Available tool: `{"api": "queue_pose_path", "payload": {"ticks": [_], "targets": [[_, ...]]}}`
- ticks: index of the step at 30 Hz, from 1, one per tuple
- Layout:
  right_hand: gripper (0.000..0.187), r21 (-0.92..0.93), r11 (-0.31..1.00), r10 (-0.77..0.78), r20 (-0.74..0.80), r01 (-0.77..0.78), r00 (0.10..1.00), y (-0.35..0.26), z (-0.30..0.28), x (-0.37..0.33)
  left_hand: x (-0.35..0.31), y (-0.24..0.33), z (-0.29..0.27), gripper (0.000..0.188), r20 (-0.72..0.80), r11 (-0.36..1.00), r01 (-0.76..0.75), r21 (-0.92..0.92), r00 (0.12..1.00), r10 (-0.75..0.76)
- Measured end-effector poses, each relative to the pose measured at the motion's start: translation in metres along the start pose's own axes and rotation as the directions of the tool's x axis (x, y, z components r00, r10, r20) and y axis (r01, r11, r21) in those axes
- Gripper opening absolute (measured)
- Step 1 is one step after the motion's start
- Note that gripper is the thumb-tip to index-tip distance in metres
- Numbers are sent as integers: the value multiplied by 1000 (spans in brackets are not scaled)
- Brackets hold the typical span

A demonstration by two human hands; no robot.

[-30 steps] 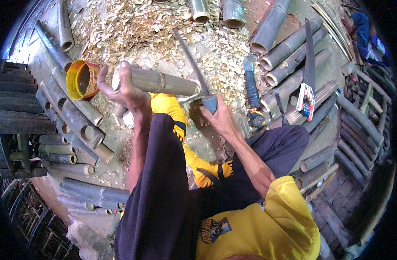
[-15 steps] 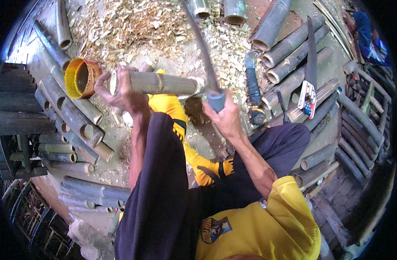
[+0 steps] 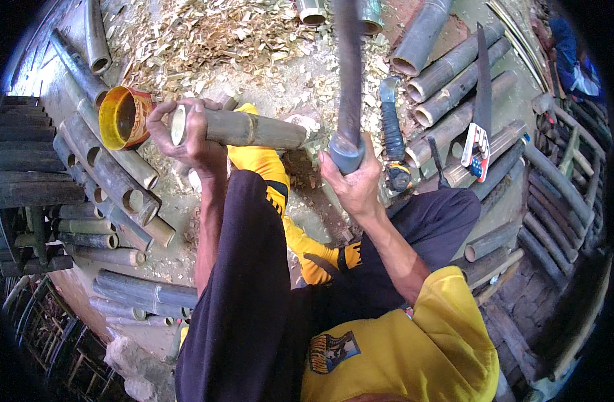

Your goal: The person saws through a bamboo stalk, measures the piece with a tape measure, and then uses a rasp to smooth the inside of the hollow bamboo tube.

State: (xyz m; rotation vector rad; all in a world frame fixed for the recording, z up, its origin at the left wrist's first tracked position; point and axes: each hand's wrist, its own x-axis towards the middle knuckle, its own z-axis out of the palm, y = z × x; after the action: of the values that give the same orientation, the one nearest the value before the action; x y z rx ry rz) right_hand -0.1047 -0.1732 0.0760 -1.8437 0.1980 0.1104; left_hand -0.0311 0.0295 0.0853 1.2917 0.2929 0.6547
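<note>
My left hand (image 3: 201,149) is wrapped round the left end of a short bamboo piece (image 3: 257,128), which lies roughly level with its right end pointing toward my other hand. Its pale end shows beside my fingers. In my right hand (image 3: 358,186) is a machete (image 3: 349,87), gripped at the blue-grey collar of its handle. The dark blade stands up and away from me, slightly blurred, a little to the right of the bamboo's end and apart from it. My foot in a yellow sock (image 3: 259,158) is just under the bamboo.
Pale chips (image 3: 213,33) cover the ground ahead. A yellow-red tin (image 3: 144,115) stands left, near cut bamboo tubes (image 3: 113,167). On the right are a black-wrapped tool (image 3: 390,120), a handsaw (image 3: 482,87) and more bamboo tubes (image 3: 447,70). A stone (image 3: 134,362) sits lower left.
The machete has swung more upright and its blade has moved right, away from the bamboo's end. My right hand has shifted slightly right. My left hand and the bamboo have barely moved.
</note>
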Motion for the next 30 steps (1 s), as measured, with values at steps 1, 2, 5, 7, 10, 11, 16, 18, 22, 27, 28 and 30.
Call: {"api": "queue_pose_path", "payload": {"ticks": [1, 2, 5, 7, 10, 11, 16, 18, 22, 27, 28, 30], "targets": [[33, 79, 996, -41, -40, 44, 998, 17, 2, -2, -1, -6, 3, 33, 39, 998, -41, 45, 998, 39], [30, 162, 982, -82, -78, 94, 994, 36, 5, -2, -3, -10, 6, 32, 64, 995, -85, 56, 995, 81], [35, -297, 953, 97, 123, -57, 988, 82, 8, 10, -5, -5, 17, 33, 30, 996, 9, -90, 1000, -6], [35, -324, 941, 182, 234, -100, 955, 89, 8, 15, 7, -5, 8, 34, 51, 994, -1, -112, 999, 7], [34, -183, 971, 184, 163, -154, 969, 28, 7, 5, 4, 1, -6, 34, 67, 999, -12, -48, 998, 16], [34, -95, 989, 121, 92, -112, 988, 14, 4, 2, 1, -1, -6, 34, 71, 998, 8, -57, 997, -4], [35, 51, 967, 245, 99, -250, 965, 80, 1, 4, -5, -5, 11, 35, 127, 998, 11, -70, 992, -2], [36, -318, 935, 216, 164, -156, 963, 101, 5, 12, -3, -12, 4, 36, 129, 998, -2, -60, 992, 10], [34, -252, 967, 94, 212, -38, 973, 49, 0, 5, 0, -7, -12, 37, 159, 990, 18, -141, 987, 4], [34, 144, 989, 25, -14, -23, 1000, 28, 7, -7, 6, -14, -26, 41, 273, 994, -93, -52, 957, 103], [34, 30, 994, 104, 87, -107, 991, 48, 9, -4, 6, -11, -21, 43, 232, 998, -61, 25, 971, 53], [36, -226, 947, 282, 238, -230, 929, 82, 4, 8, 7, -10, -8, 47, 144, 988, 13, 156, 989, -36]]}}
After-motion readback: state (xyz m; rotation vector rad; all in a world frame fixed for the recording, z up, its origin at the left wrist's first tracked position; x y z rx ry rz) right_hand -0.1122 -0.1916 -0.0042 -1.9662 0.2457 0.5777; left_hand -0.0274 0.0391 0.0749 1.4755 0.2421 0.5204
